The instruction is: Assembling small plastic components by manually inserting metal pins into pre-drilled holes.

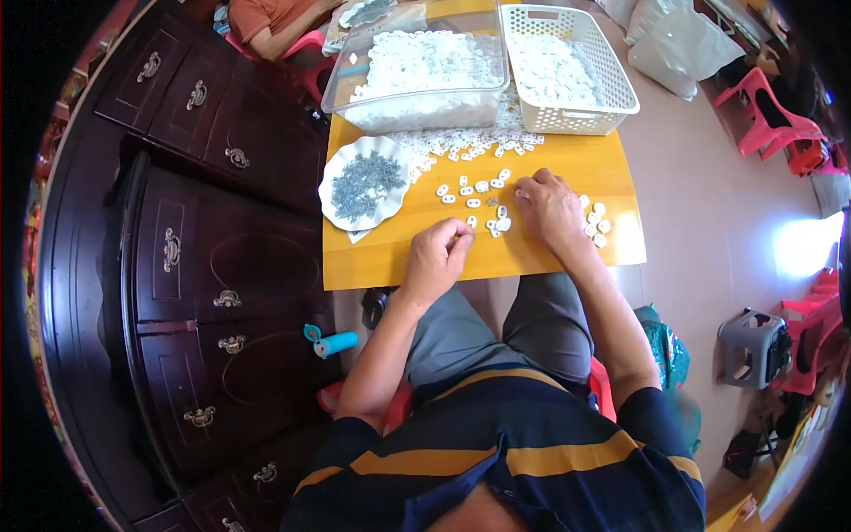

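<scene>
My left hand [436, 257] is closed near the table's front edge, thumb and fingers pressed together; whatever they hold is too small or hidden to name. My right hand [551, 209] rests farther right with its fingers curled down toward the tabletop, and its fingertips' contents are hidden. Between the hands lie several small white plastic pieces [472, 203] with two dark holes each, around a tiny pile of screws [491, 202]. Another cluster of white pieces [592, 226] sits right of my right wrist. A scalloped white plate [333, 211] at left bears many small grey screws [367, 182].
A clear plastic bin [417, 113] and a cream perforated basket [576, 121], both full of white pieces, stand at the back of the yellow table [381, 257]. Dark wooden cabinets [239, 239] line the left. Across the table sits another person [275, 27]. A turquoise bottle [337, 344] is below left.
</scene>
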`<state>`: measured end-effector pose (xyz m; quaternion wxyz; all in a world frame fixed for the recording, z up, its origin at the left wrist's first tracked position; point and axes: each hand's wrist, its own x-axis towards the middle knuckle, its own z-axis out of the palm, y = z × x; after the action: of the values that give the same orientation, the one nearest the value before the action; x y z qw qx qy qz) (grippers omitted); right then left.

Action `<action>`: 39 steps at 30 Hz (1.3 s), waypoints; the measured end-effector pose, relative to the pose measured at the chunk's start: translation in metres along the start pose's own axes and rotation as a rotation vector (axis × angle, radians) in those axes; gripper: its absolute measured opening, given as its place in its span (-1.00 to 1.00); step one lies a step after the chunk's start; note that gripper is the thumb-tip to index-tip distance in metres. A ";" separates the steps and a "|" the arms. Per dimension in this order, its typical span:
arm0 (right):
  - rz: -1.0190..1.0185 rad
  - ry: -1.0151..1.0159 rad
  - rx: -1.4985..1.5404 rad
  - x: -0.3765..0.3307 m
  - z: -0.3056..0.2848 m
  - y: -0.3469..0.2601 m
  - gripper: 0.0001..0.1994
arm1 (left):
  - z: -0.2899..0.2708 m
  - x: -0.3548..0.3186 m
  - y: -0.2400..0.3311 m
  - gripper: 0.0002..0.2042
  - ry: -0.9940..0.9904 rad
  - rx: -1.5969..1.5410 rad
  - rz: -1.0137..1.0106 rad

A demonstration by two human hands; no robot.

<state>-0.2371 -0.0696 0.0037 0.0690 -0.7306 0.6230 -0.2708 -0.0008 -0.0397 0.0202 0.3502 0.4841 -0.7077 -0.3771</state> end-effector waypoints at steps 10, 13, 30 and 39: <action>0.031 -0.016 0.083 -0.003 0.003 -0.001 -0.86 | 0.003 -0.007 -0.005 -0.96 0.064 -0.115 0.015; 0.077 -0.010 0.358 -0.010 -0.019 -0.019 -0.87 | 0.011 -0.010 -0.003 -0.94 0.105 -0.163 0.006; 0.344 0.064 0.913 -0.080 0.000 -0.062 -0.90 | 0.049 -0.028 0.000 -0.88 0.124 -0.338 -0.013; 0.224 0.046 0.657 -0.079 -0.007 -0.064 -0.87 | 0.039 -0.024 -0.011 -0.92 0.045 -0.331 -0.092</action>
<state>-0.1903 0.0205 0.0137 0.3156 -0.5900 0.5804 -0.4641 -0.0228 -0.0119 -0.0112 0.4234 0.4600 -0.6048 -0.4933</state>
